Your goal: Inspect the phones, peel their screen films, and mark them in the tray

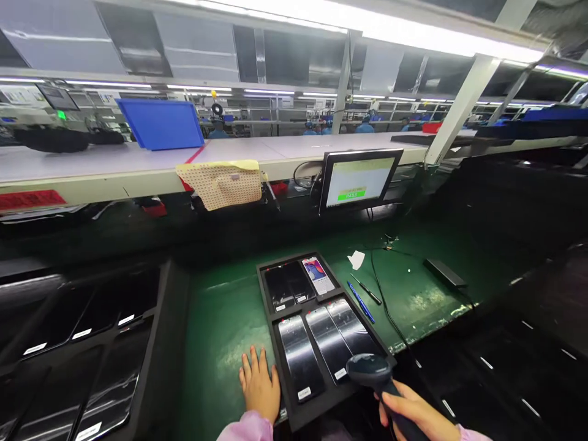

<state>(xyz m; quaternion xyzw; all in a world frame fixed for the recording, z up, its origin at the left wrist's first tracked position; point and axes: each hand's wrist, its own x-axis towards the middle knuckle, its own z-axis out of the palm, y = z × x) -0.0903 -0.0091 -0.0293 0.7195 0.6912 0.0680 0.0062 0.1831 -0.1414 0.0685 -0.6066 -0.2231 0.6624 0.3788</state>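
Observation:
My left hand [260, 383] lies flat on the green mat, fingers spread, just left of a black foam tray [301, 309]. My right hand [413, 407] is wrapped round the handle of a dark barcode scanner [369, 369], whose head hangs over the tray's near right corner. Dark glossy phones [301, 358] lie in two rows in the tray, several with a small white label at the lower end. In the back row, one phone [318, 275] has a lit, colourful screen.
Black trays of phones [105, 361] stand at the left; more dark panels lie at the lower right. A monitor [361, 184] showing green PASS hangs ahead. A blue pen [361, 302], a screwdriver [366, 289], a white scrap [356, 260] and a cable [388, 312] lie right of the tray.

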